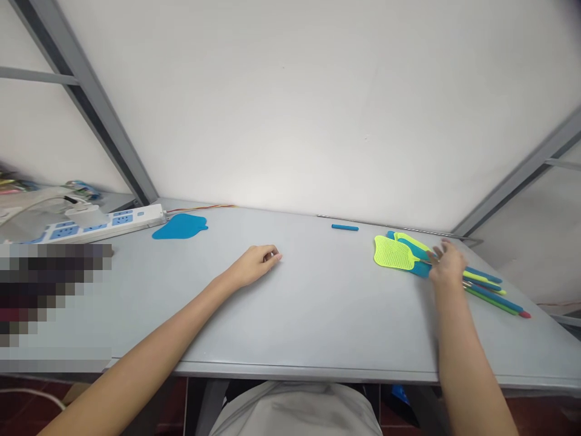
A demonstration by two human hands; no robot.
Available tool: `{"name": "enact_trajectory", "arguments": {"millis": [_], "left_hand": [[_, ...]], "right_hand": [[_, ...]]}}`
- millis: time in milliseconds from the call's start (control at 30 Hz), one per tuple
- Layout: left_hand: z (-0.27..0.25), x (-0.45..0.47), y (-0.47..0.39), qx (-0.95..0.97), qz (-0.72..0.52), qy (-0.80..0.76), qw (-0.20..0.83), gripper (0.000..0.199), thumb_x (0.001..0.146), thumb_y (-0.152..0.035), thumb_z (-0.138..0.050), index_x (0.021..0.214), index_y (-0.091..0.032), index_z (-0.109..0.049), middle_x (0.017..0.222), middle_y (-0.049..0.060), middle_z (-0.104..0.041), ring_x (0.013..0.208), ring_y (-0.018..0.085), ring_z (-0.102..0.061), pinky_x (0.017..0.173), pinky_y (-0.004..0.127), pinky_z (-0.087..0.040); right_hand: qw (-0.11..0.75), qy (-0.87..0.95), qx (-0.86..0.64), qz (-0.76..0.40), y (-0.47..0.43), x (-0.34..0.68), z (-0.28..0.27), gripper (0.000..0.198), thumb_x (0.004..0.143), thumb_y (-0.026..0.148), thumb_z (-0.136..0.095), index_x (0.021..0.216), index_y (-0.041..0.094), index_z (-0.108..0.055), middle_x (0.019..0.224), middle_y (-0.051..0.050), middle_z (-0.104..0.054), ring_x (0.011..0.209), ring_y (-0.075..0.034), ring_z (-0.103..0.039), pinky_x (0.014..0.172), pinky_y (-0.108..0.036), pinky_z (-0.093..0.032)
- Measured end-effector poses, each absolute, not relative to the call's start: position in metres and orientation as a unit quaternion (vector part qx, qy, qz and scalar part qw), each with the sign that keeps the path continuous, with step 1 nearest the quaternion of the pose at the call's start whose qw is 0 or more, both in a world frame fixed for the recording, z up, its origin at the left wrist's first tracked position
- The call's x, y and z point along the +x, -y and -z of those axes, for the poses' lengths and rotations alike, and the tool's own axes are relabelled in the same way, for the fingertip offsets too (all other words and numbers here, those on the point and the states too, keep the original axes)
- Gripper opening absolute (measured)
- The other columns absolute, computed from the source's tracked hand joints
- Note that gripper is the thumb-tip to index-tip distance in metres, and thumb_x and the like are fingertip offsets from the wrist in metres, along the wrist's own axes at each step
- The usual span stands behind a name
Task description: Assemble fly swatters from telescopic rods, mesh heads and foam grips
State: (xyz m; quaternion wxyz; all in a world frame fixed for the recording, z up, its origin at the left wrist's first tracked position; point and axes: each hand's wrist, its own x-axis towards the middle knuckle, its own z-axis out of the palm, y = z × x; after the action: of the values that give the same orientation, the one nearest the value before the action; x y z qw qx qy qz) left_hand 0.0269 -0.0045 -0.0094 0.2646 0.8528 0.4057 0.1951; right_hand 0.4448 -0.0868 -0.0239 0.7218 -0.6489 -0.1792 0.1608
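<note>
My left hand (259, 264) rests on the grey table near its middle. Its fingers are curled in toward the thumb, and I see nothing in them. Out to the right, my right hand (448, 261) is over a pile of fly swatters, fingers apart and a little blurred. In that pile a yellow-green fly swatter (394, 253) lies on top of blue ones (421, 270). Their blue, yellow and green handles (492, 297) fan out to the right of my hand, one with a red tip. My palm hides part of the shafts.
A blue swatter head (180, 226) lies alone at the back left, beside a white power strip (136, 219) with a plug in it. Toward the back is a short blue tube (345, 227). A thin metal rod (358, 220) runs along the wall.
</note>
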Motion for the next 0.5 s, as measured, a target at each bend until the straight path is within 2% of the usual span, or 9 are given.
{"name": "enact_trajectory", "arguments": {"millis": [100, 200, 500], "left_hand": [[0.009, 0.027, 0.005, 0.852, -0.199, -0.402, 0.27, 0.033, 0.077, -0.044, -0.033, 0.075, -0.02, -0.055, 0.06, 0.0, -0.052, 0.055, 0.014, -0.046, 0.049, 0.023, -0.033], [0.01, 0.028, 0.006, 0.851, -0.208, -0.398, 0.271, 0.033, 0.076, -0.044, -0.034, 0.075, -0.019, -0.056, 0.061, 0.001, -0.053, 0.055, 0.014, -0.046, 0.049, 0.023, -0.033], [0.014, 0.027, 0.007, 0.863, -0.196, -0.382, 0.264, 0.033, 0.078, -0.042, -0.033, 0.075, -0.02, -0.057, 0.06, 0.001, -0.053, 0.055, 0.014, -0.047, 0.049, 0.023, -0.032]], "right_hand": [[0.719, 0.222, -0.634, -0.178, 0.075, 0.42, 0.027, 0.017, 0.072, 0.02, -0.043, 0.084, 0.018, -0.055, 0.08, -0.002, -0.058, 0.066, -0.01, -0.056, 0.055, -0.019, -0.046], [0.691, 0.3, -0.616, -0.229, 0.066, 0.395, 0.028, 0.019, 0.066, 0.023, -0.052, 0.082, 0.016, -0.06, 0.079, -0.003, -0.061, 0.064, -0.011, -0.057, 0.057, -0.021, -0.047], [0.603, 0.357, -0.611, -0.369, 0.04, 0.37, 0.027, 0.017, 0.069, 0.022, -0.054, 0.084, 0.017, -0.061, 0.078, -0.006, -0.062, 0.068, -0.013, -0.059, 0.063, -0.023, -0.05]]}}
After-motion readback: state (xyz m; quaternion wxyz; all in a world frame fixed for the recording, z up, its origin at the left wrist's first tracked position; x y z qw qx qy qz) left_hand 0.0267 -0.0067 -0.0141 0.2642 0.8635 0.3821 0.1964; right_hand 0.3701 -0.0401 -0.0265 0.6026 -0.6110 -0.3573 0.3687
